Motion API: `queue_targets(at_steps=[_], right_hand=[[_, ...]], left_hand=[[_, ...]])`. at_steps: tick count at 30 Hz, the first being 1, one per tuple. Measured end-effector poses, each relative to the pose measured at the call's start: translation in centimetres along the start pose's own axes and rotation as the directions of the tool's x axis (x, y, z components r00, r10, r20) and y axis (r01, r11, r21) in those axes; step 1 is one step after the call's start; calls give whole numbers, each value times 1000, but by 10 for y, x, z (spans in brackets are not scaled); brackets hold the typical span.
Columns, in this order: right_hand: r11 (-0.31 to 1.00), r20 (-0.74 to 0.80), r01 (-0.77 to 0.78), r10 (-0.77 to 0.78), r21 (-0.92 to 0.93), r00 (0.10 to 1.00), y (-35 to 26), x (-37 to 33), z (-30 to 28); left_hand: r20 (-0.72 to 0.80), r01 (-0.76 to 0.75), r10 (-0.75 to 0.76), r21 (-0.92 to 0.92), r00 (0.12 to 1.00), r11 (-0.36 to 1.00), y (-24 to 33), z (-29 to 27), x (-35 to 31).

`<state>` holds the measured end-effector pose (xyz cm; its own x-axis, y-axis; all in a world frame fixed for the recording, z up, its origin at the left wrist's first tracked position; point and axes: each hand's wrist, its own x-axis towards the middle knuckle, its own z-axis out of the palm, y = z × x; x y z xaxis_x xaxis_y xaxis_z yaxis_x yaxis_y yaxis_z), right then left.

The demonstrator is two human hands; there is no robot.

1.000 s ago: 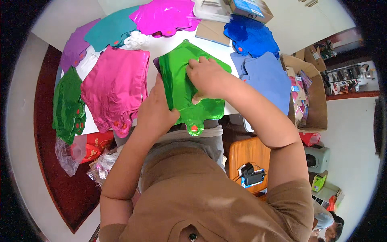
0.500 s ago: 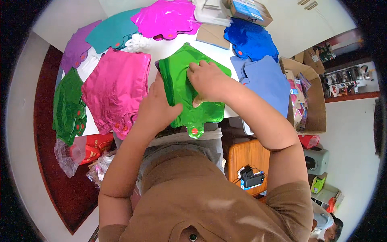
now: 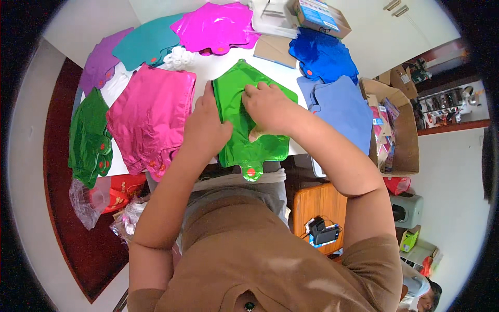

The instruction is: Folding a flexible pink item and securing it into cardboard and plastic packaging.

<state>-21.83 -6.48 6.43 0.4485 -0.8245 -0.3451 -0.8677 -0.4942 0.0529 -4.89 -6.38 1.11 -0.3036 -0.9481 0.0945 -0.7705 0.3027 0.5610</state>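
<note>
In front of me lies a flat bright green foil balloon (image 3: 234, 104), pointed at the far end. It has a red-dotted tab at the end nearest me and seems to lie on more foil layers. My left hand (image 3: 208, 127) rests along its left edge, fingers straight and thumb spread over the foil. My right hand (image 3: 267, 109) presses on its middle, fingers bent and thumb apart, creasing the surface. To the left sits a stack of pink foil balloons (image 3: 150, 114); to the right, a stack of grey-blue ones (image 3: 343, 112).
Around the white table (image 3: 208, 67) lie dark green (image 3: 88, 138), purple (image 3: 99, 60), teal (image 3: 145, 41), magenta (image 3: 213, 26) and dark blue (image 3: 322, 54) foil stacks. White ribbon coils (image 3: 178, 58) lie near the teal one. A cardboard box (image 3: 405, 135) stands right, a wooden stool (image 3: 322, 205) below.
My left hand has shifted slightly right and away from me. The green foil's left edge has moved inward, and its dark fold shows less. My right hand stays nearly in place.
</note>
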Motion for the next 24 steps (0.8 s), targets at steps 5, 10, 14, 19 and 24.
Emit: queue_targets(at_steps=[5, 10, 14, 19, 24], right_hand=[[1000, -6, -3, 3, 13, 1000, 0, 0, 2], [1000, -4, -9, 9, 13, 1000, 1, 0, 1], [1000, -13, 4, -4, 20, 1000, 2, 0, 2], [1000, -9, 5, -4, 19, 1000, 1, 0, 1], [1000, -4, 6, -6, 22, 1000, 1, 0, 1]], left_hand=[[81, 16, -21, 66, 996, 998, 5, -4, -9], [173, -6, 7, -2, 985, 1000, 7, -16, -25], [201, -15, 13, 7, 980, 1000, 12, -21, -39], [179, -51, 51, -3, 982, 999, 11, -21, -41], [22, -154, 157, -109, 987, 982, -8, -7, -24]])
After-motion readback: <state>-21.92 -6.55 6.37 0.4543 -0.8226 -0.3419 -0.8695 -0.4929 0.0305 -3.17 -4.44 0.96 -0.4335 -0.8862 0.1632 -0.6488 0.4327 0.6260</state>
